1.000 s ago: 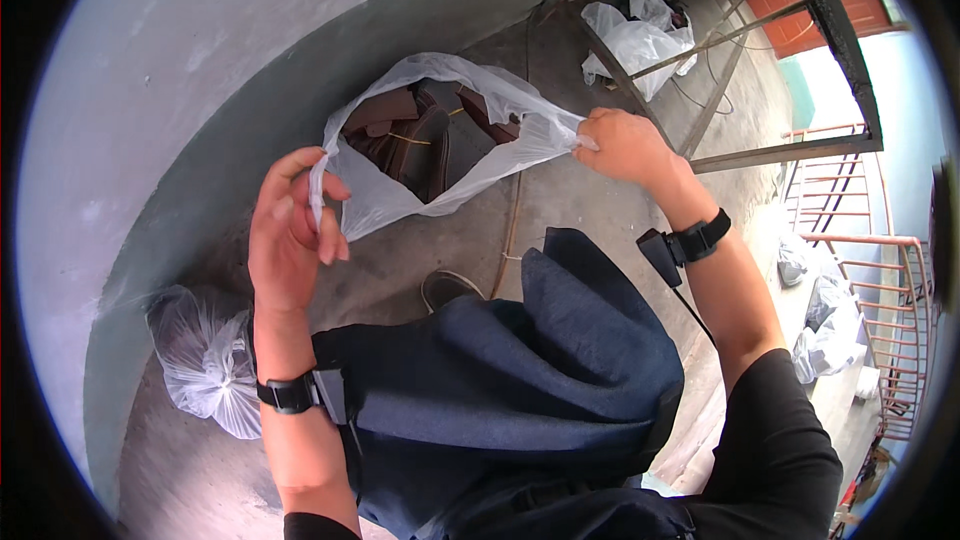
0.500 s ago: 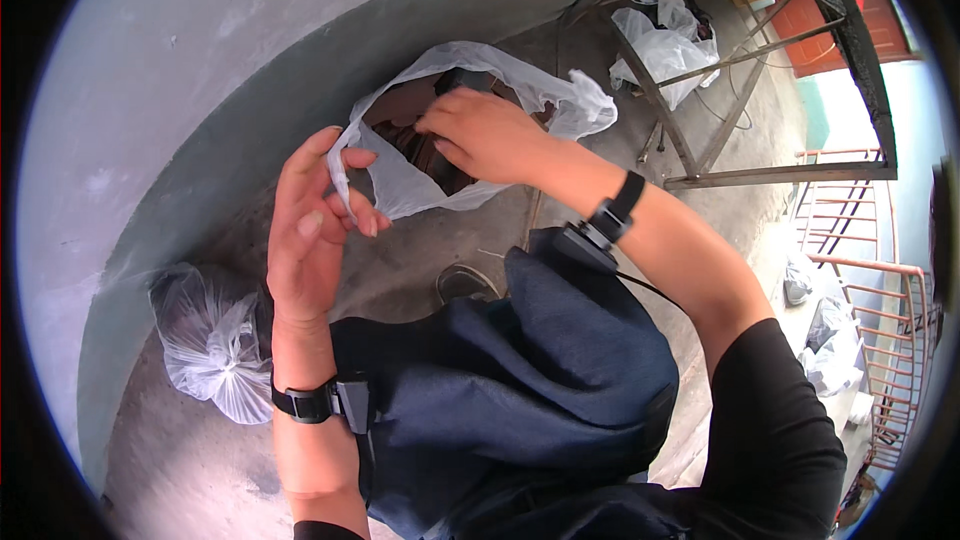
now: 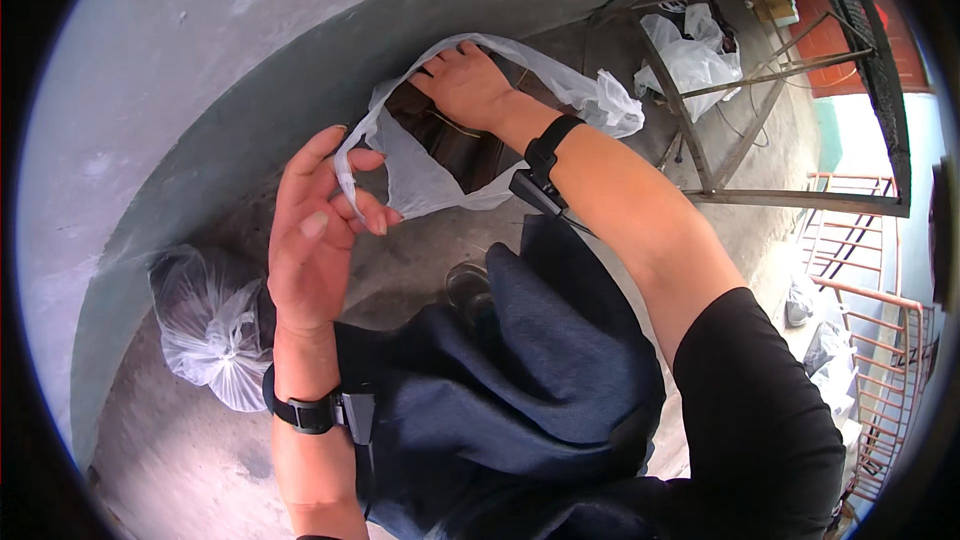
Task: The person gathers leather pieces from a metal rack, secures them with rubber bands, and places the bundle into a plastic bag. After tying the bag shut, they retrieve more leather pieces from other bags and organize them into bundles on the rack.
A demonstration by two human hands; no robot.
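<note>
While our left hand (image 3: pixel 312 230) holds the left edge of a see-through plastic bag (image 3: pixel 420 165) with loosely bent fingers, our right hand (image 3: pixel 468 88) reaches into its wide mouth. The bag sits on the grey floor (image 3: pixel 210 450) in front of us, and its edge touches our left fingers. Inside it lie dark brown pieces (image 3: pixel 460 152), with a thin yellow band (image 3: pixel 455 125) across some of them. The pieces are under our right hand and also on our side of it. Our right fingers spread a bit near the far side of the bag, but we cannot tell if they grip anything. Near our left arm, a tied bag (image 3: pixel 215 335) sits on the floor. Another white bag (image 3: pixel 690 60) lies off to the right, by a metal frame (image 3: pixel 800 200).
</note>
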